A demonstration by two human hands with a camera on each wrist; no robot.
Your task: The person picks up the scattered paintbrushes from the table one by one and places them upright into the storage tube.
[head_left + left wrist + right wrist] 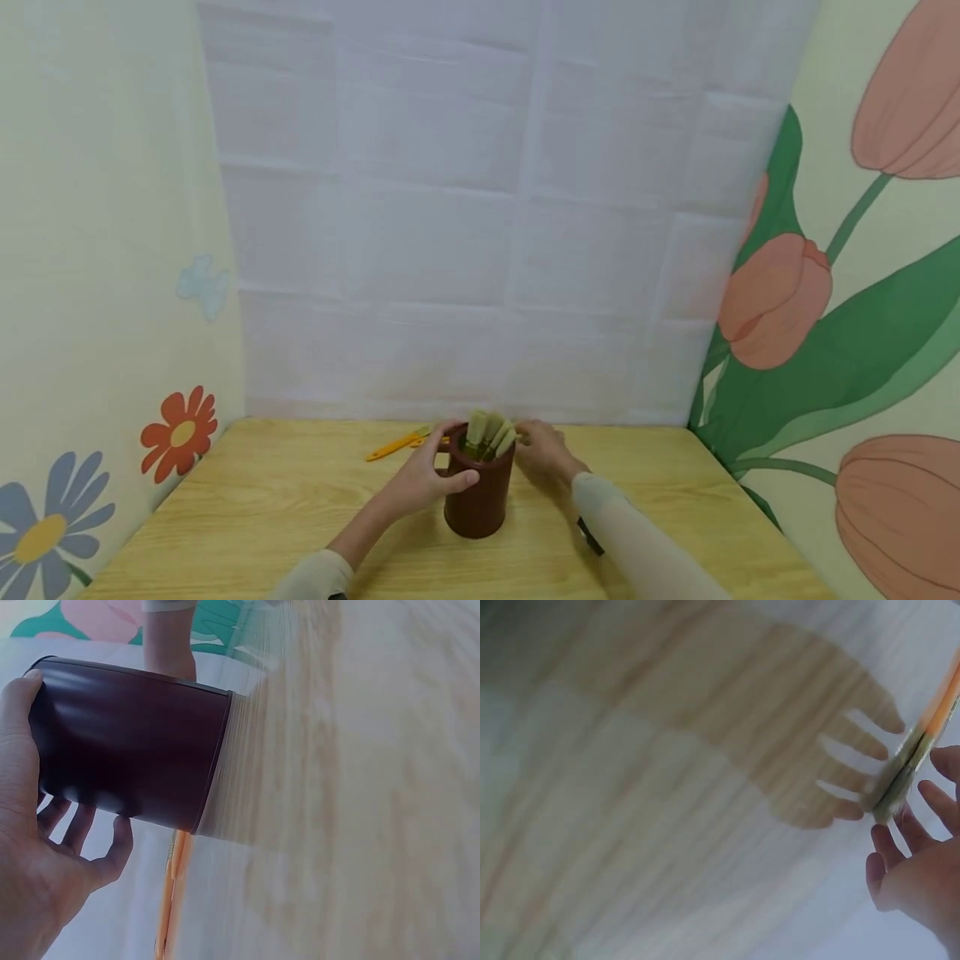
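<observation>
A dark reddish-brown mug (480, 500) stands upright on the wooden table, its handle to the left. Several brushes (487, 432) stand in it with pale bristles up. My left hand (414, 485) holds the mug from the left, thumb on the near side; in the left wrist view its curled fingers (118, 851) lie along the mug's side. Behind the mug's right side, my right hand (546, 452) reaches low over the table. The right wrist view has its loosely bent fingers right by the bristle ends of orange-handled brushes (904, 769).
Left of the mug, an orange-handled brush (393, 447) lies on the table (285, 500), with another partly hidden behind the mug. A creased white sheet (450, 250) hangs at the table's back edge. Flower-printed walls (840, 400) flank both sides.
</observation>
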